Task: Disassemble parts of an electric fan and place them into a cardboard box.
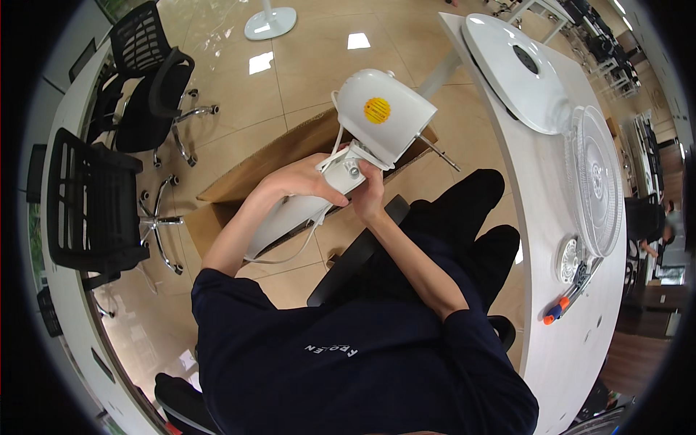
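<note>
A white fan motor head (362,109) with a round yellow sticker and a bare metal shaft (439,153) is tilted in front of me. Below it is the white fan neck (342,172), which has a silver screw or knob on its face. My left hand (308,177) is wrapped round the neck from the left, the thumb lying along its lower edge. From the right, my right hand (369,194) grips the neck just under the motor head, its fingers partly hidden. A white cord (308,239) loops down beneath my hands.
An open cardboard box (246,168) sits under the fan part. On the white table (540,239) at right lie a round white fan base (518,72), a clear fan grille (596,181) and an orange-and-blue-handled screwdriver (556,311). Black office chairs (94,203) stand at left; a white round stand (270,24) is beyond.
</note>
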Available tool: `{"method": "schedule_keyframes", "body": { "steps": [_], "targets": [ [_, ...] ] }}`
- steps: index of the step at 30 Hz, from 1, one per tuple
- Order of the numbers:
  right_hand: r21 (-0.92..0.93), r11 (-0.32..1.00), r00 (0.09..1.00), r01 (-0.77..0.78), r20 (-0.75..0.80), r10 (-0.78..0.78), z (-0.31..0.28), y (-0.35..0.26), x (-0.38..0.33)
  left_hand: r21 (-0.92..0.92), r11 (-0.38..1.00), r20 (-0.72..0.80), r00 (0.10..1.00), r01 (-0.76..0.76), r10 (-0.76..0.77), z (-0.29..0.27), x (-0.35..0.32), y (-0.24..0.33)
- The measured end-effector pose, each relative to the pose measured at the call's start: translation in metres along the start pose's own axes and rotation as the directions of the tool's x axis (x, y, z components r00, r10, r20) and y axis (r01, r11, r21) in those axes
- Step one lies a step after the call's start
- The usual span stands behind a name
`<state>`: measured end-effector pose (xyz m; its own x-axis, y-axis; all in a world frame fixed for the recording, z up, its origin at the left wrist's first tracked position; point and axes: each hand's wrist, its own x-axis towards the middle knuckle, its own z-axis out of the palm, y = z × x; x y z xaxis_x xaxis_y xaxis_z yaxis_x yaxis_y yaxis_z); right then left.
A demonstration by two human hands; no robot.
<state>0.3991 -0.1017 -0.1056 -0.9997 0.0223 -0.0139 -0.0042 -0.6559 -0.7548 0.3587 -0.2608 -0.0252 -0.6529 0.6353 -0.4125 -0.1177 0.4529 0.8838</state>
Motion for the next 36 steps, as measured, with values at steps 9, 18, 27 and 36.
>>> {"method": "schedule_keyframes", "body": {
  "steps": [9, 18, 27, 36],
  "targets": [
    [-0.255, 0.853, 0.884, -0.456, -0.237, 0.402, -0.023, -0.007, -0.01, -0.132, 0.99, -0.035, 0.998, 0.04, -0.045, -0.003, 0.036, -0.067],
    [-0.753, -0.308, 0.807, 0.582, 0.488, 0.332, -0.023, -0.032, -0.073, -0.185, 0.913, 0.239, 0.918, 0.363, -0.317, -0.014, 0.071, -0.133],
    [-0.823, -0.291, 0.847, 0.488, 0.366, 0.385, -0.027, -0.033, -0.075, 0.059, 0.845, 0.214, 0.82, 0.531, -0.53, 0.017, 0.135, -0.223],
    [-0.896, -0.265, 0.84, 0.356, 0.183, 0.511, -0.017, -0.044, -0.063, -0.009, 0.695, 0.249, 0.675, 0.719, -0.695, 0.037, 0.185, -0.275]
  ]
}}
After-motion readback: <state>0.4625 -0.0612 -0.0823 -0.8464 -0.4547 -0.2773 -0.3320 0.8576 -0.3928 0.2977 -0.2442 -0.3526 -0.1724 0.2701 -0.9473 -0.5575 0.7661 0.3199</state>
